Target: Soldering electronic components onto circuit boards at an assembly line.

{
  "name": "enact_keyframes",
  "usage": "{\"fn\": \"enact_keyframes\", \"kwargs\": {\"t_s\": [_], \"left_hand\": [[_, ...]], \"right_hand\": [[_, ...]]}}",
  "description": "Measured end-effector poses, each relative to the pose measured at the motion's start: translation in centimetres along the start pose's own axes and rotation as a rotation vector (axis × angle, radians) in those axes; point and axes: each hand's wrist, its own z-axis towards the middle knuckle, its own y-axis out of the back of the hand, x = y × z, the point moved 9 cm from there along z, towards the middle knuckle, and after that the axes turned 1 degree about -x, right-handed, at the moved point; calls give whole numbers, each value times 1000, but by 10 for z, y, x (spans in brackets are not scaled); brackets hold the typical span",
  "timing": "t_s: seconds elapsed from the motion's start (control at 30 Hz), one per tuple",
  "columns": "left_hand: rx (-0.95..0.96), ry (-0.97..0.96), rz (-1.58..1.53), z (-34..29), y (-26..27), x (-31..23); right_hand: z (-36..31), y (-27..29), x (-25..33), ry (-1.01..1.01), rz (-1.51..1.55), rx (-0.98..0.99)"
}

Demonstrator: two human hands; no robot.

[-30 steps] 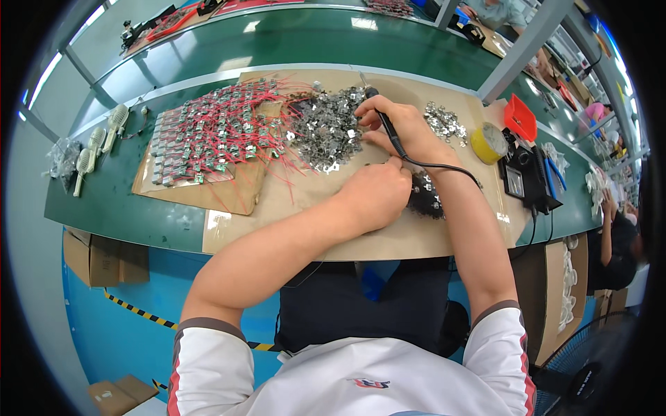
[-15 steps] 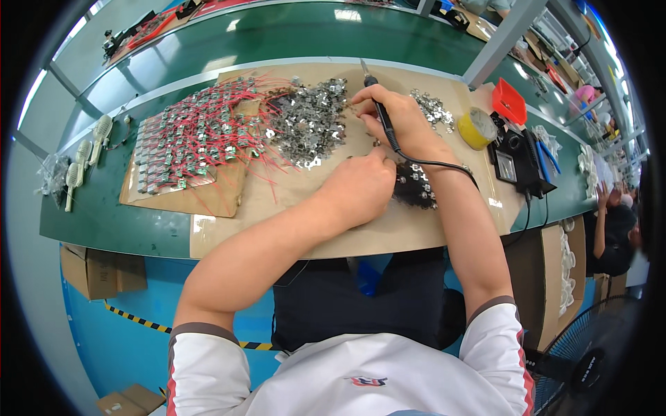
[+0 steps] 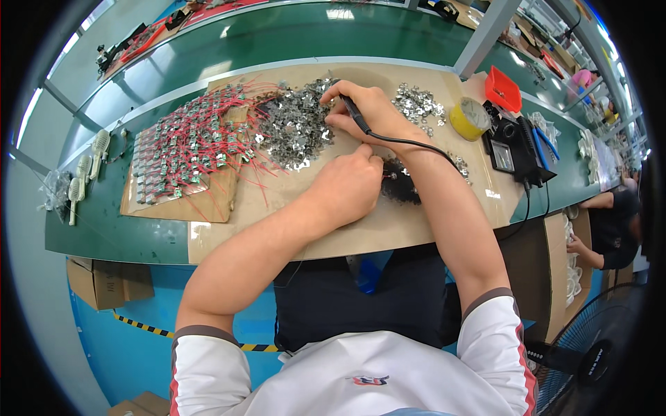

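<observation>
My right hand (image 3: 374, 114) is closed around a soldering iron (image 3: 356, 115), whose cord runs back over my forearm. Its thumb and fingertips are at the right edge of a heap of small silvery metal parts (image 3: 295, 132); whether they pinch one is too small to tell. Closer to me, my left hand (image 3: 347, 184) is closed, knuckles up, its fingertips beside a dark pad (image 3: 400, 187) with a few metal pieces around it. Anything between those fingers is hidden. Left of the heap lie rows of small green-and-silver parts with red wires (image 3: 184, 149) on a cardboard sheet (image 3: 222, 201).
At right stand a yellow round tub or roll (image 3: 470, 118), a red bin (image 3: 503, 89), a black soldering station (image 3: 515, 149) and a blue-handled tool (image 3: 544, 144). More metal parts (image 3: 418, 104) lie beyond my right forearm. Pale brushes (image 3: 100, 144) lie far left. A co-worker's arm (image 3: 586, 251) reaches into a carton.
My right hand has moved left with the soldering iron, to the heap's edge. My left hand has shifted slightly left. The whole view has also shifted a little. The co-worker's arms have lowered to the carton.
</observation>
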Motion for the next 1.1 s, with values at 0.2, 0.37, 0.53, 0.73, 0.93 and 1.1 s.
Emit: {"fn": "enact_keyframes", "kwargs": {"t_s": [0.2, 0.37, 0.53, 0.73, 0.93, 1.1], "left_hand": [[4, -14, 4, 2, 0, -2], [-7, -62, -17, 0, 2, -5], [-7, -54, -18, -1, 2, -5], [-46, -33, -74, -3, 12, -6], [-265, 84, -203, 11, 71, 32], [-273, 216, -152, 15, 71, 58]], "right_hand": [[2, -2, -6, -25, -64, 57], [1, -4, -6, -55, -46, 66], [-22, 39, 12, 0, -141, -74], [-81, 62, 15, -86, -262, -136], [-101, 65, 8, -66, -320, -238], [-101, 64, 17, 39, -266, -281]]}}
